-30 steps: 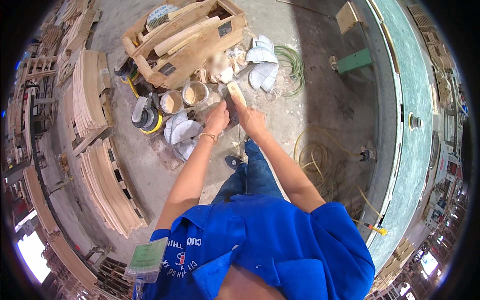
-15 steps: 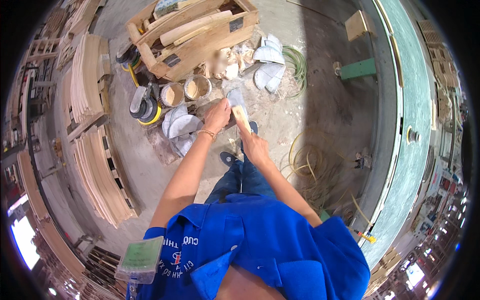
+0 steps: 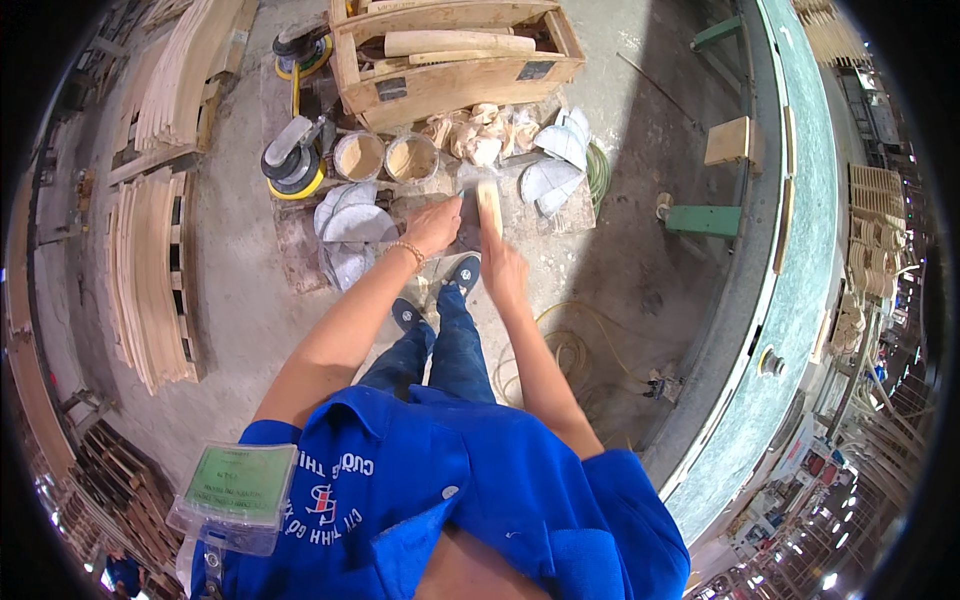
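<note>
standing beside the crate [image 3: 455, 90], two tubs [image 3: 412, 140] seem part-used; a wooden piece [image 3: 488, 205] is gripped by the right hand [image 3: 506, 268]; the left hand [image 3: 434, 226] is curled, hold unclear.

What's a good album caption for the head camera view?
Right hand holding a pale wooden piece, left hand close by, wooden crate beyond.

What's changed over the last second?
The right hand drew the wooden piece toward the body, then pushed it partway out again, so it now sits nearer the body than at first. The camera view shifted too. No visible new grasp or release: the right fingers still hold the piece, and the left hand is still beside it. Tubs and crate stayed put.
</note>
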A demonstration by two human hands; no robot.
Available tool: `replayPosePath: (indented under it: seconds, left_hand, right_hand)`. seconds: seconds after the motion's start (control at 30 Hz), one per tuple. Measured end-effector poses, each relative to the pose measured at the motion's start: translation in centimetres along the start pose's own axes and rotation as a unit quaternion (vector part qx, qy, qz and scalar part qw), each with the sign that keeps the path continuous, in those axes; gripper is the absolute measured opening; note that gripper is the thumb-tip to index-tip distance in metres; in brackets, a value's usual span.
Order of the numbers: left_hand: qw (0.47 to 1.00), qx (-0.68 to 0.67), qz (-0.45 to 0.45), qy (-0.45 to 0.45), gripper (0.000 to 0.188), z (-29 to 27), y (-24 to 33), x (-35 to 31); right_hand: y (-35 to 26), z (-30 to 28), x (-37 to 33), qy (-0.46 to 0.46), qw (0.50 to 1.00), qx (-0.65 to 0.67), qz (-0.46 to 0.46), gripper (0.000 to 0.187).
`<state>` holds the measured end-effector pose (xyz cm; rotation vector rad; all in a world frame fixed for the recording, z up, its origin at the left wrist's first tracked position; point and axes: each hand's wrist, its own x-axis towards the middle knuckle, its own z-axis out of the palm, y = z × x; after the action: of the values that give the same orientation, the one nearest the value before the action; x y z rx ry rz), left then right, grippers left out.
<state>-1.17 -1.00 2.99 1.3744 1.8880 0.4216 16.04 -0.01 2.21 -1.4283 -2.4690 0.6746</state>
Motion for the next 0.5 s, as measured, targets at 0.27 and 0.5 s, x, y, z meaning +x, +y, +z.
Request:
replayPosePath:
  seconds: [0.27,0.5]
  left_hand:
    - [0.999,0.028,0.0,0.026,0.017,0.4,-0.1,0.1]
    - [0.997,0.045,0.044,0.047,0.019,1.3,-1.1,0.1]
  right_hand:
    - [-1.0,0.6,-4.3,-0.063,0.998,-0.022,0.019,0.05]
    - [-1.9,0.6,0.0,0.008,1.0,0.016,0.007,0.049]
